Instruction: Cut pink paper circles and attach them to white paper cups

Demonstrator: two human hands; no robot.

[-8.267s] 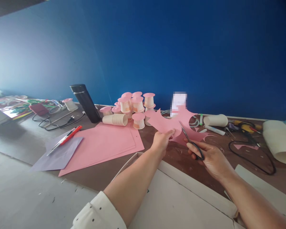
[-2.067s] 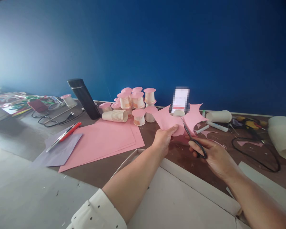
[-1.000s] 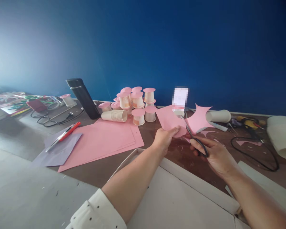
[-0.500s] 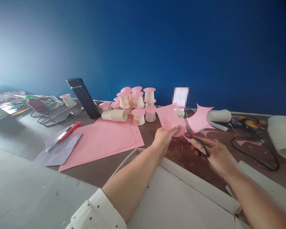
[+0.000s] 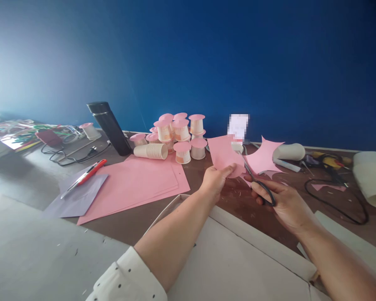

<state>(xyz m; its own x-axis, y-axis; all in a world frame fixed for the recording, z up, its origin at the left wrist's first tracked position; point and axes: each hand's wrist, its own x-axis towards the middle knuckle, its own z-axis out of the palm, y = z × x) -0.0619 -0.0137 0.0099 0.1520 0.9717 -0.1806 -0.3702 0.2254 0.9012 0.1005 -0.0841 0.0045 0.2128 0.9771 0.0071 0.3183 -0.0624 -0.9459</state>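
Between the thumb and fingers of my left hand (image 5: 215, 180) is a piece of pink paper (image 5: 224, 154), its lower right edge cut in a curve. My right hand (image 5: 283, 202) grips black-handled scissors (image 5: 265, 190), fingers through the loops. The scissor blades point up and left, against the right edge of the paper. Just right of them lies a pink paper offcut (image 5: 265, 155) with pointed corners. Behind my left hand stand several paper cups (image 5: 183, 155) topped with pink discs, some stacked in two layers.
A row of nested cups (image 5: 150, 151) lies beside pink sheets (image 5: 138, 184). On the left are a utility knife (image 5: 87, 173) on grey-purple paper (image 5: 81, 200) and a black bottle (image 5: 109, 127). A black cable (image 5: 357, 215), a white cup (image 5: 290, 151) and a larger white container (image 5: 371, 179) lie right.
The pink paper has turned slightly and its upper right edge sits a little differently by the blades. Both hands stay in nearly the same place.
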